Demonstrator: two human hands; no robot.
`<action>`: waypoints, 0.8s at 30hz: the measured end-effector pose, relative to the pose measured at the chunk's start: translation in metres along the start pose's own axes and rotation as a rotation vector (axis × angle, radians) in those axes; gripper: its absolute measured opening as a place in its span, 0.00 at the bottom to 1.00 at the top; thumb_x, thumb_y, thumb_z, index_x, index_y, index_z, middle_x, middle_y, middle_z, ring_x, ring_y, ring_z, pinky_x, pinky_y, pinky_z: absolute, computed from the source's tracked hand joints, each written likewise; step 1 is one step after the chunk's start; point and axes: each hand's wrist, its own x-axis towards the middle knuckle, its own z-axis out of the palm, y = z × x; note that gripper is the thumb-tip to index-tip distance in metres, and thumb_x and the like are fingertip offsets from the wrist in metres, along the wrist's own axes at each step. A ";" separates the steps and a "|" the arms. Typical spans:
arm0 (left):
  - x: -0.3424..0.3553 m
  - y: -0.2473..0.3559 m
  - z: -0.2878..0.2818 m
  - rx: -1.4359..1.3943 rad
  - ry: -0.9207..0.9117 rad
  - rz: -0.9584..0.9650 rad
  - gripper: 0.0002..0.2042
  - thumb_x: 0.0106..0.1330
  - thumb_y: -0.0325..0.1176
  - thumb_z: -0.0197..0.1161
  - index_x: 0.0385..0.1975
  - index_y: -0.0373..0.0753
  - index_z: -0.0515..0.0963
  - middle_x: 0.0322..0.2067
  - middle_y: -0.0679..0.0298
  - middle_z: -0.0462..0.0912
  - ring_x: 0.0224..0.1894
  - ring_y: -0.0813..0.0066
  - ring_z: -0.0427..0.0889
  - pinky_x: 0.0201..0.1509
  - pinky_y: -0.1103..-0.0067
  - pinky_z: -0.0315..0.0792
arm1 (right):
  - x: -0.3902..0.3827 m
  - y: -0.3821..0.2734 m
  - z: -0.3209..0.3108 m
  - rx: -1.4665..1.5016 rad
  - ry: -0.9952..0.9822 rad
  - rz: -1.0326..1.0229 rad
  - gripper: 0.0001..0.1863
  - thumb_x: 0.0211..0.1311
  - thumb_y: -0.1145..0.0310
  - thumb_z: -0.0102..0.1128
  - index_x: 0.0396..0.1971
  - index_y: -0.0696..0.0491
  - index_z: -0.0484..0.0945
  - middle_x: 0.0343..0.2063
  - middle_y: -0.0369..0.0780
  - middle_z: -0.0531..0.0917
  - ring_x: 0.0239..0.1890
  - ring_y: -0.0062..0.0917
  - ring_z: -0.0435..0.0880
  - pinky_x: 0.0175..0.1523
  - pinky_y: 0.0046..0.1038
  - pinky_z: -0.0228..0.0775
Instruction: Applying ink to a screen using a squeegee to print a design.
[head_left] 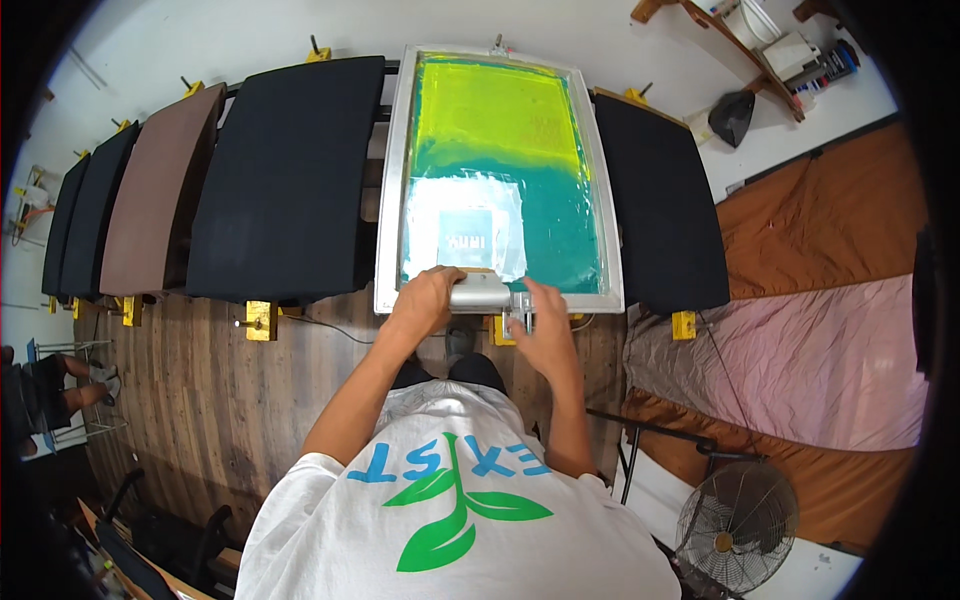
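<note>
Directly in front of me lies a screen-printing frame [387, 215] with a silver metal border. Its mesh has yellow-green ink [495, 105] at the far end, green around it, and a white ink patch [425, 215] at near left surrounding a small stencil area. My left hand [425, 305] is closed around the left end of a silver metal squeegee [480, 291] at the frame's near edge. By its right end is a metal clamp [520, 312]. My right hand [550, 328] is beside that clamp, thumb and fingers apart around it; whether it touches is unclear.
Black pallets [285, 180] [660, 205] flank the frame, with a brown pallet [155, 195] farther left. Yellow brackets [261, 321] jut out below them. A caged floor fan [738, 525] stands at lower right. Brown and pink cloth [800, 350] hangs right. Someone's legs [85, 385] show far left.
</note>
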 end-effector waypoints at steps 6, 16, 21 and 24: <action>0.000 0.003 -0.004 0.043 0.037 0.044 0.22 0.48 0.17 0.62 0.47 0.36 0.79 0.45 0.51 0.83 0.44 0.49 0.83 0.48 0.62 0.78 | -0.066 0.054 -0.003 0.258 -0.180 0.621 0.29 0.63 0.55 0.65 0.55 0.62 0.72 0.43 0.49 0.82 0.43 0.39 0.83 0.48 0.34 0.75; 0.006 0.018 -0.011 0.089 -0.033 -0.066 0.24 0.47 0.25 0.72 0.49 0.39 0.81 0.46 0.54 0.84 0.46 0.53 0.84 0.52 0.68 0.78 | -0.076 0.054 0.041 1.329 -0.196 0.938 0.26 0.71 0.46 0.52 0.46 0.57 0.76 0.37 0.40 0.83 0.36 0.23 0.84 0.41 0.25 0.78; 0.005 0.015 -0.006 0.057 0.023 -0.101 0.23 0.46 0.24 0.71 0.47 0.39 0.81 0.44 0.54 0.85 0.45 0.53 0.84 0.50 0.67 0.77 | -0.072 0.062 0.040 1.327 -0.220 0.901 0.20 0.70 0.49 0.56 0.39 0.54 0.76 0.32 0.37 0.81 0.34 0.20 0.82 0.39 0.23 0.76; 0.004 0.018 -0.005 0.036 0.040 -0.107 0.23 0.46 0.23 0.71 0.46 0.39 0.82 0.44 0.55 0.85 0.46 0.54 0.84 0.51 0.67 0.77 | -0.065 0.072 0.039 1.287 -0.302 0.835 0.18 0.70 0.51 0.57 0.35 0.53 0.76 0.30 0.35 0.80 0.33 0.19 0.81 0.38 0.21 0.75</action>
